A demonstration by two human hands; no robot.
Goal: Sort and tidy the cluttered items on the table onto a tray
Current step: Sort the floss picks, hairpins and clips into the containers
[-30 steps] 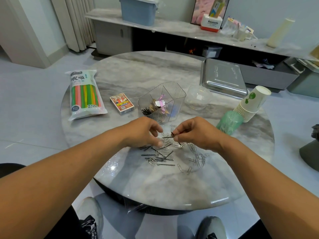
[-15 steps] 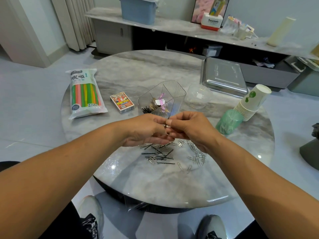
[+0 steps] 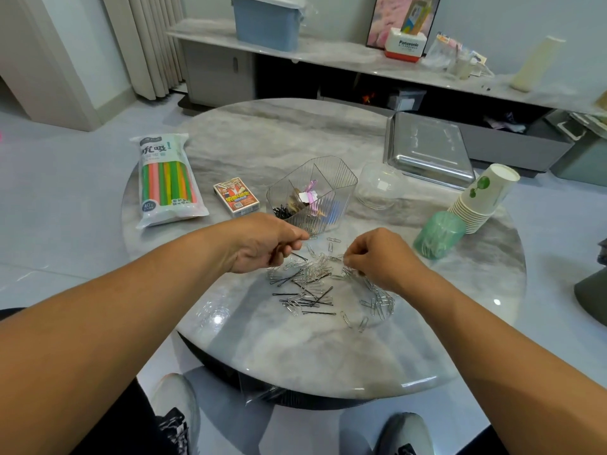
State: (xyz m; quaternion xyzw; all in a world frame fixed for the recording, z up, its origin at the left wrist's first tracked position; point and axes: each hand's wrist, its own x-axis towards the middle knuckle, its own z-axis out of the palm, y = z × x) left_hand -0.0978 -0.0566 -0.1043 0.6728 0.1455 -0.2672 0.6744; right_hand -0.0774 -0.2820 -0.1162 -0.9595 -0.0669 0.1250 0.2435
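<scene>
A heap of silver paper clips (image 3: pixel 315 267) mixed with black hairpins (image 3: pixel 308 298) lies on the round marble table (image 3: pixel 295 133). My left hand (image 3: pixel 266 246) hovers at the heap's left edge, fingers curled, pinching black hairpins. My right hand (image 3: pixel 377 257) reaches into the heap's right side, fingertips pinched among the clips; what it grips is hidden. Behind the hands stands a clear divided organizer (image 3: pixel 312 195) with hairpins and small clips in it. A steel tray (image 3: pixel 427 149) rests at the back right.
A pack of coloured straws (image 3: pixel 166 180) and a card box (image 3: pixel 236 196) lie at the left. A clear lid (image 3: pixel 377 185), a green cup (image 3: pixel 438 234) and a stack of paper cups (image 3: pixel 483 198) sit at the right. A low cabinet stands behind the table.
My hands, joined together above the heap half a second ago, have parted. The left hand keeps the hairpins and the right hand has dropped back into the clips.
</scene>
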